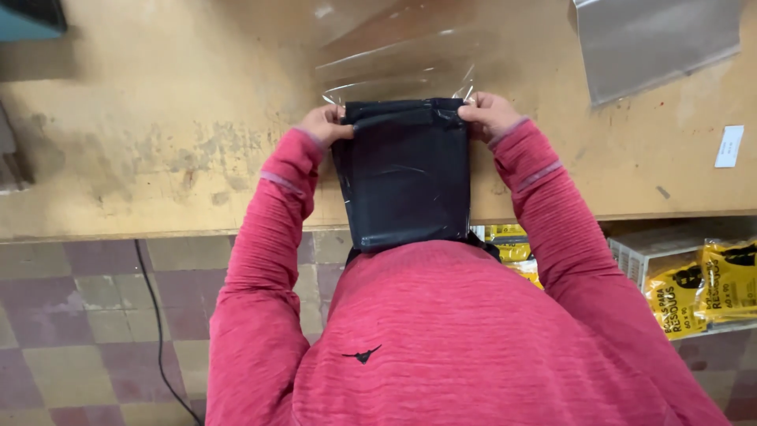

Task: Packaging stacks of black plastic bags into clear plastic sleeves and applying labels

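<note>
Pinched at its far corners, a folded black bag (406, 177) is held by the left hand (325, 125) and right hand (487, 114), fingers pressed together on its top edge. Beneath the grip lies a worn wooden table (158, 118). Just beyond it, a clear sleeve (394, 63) is spread. Below right, yellow packs (710, 288) are shelved.

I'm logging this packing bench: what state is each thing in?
Folded black plastic bag stack: flat, overhanging the wooden bench edge, gripped at its top corners.
Clear plastic sleeve: flat, mouth at the stack's top.
Left hand: closed on the stack.
Right hand: closed on the stack.
Yellow packets: stacked on a shelf.
</note>
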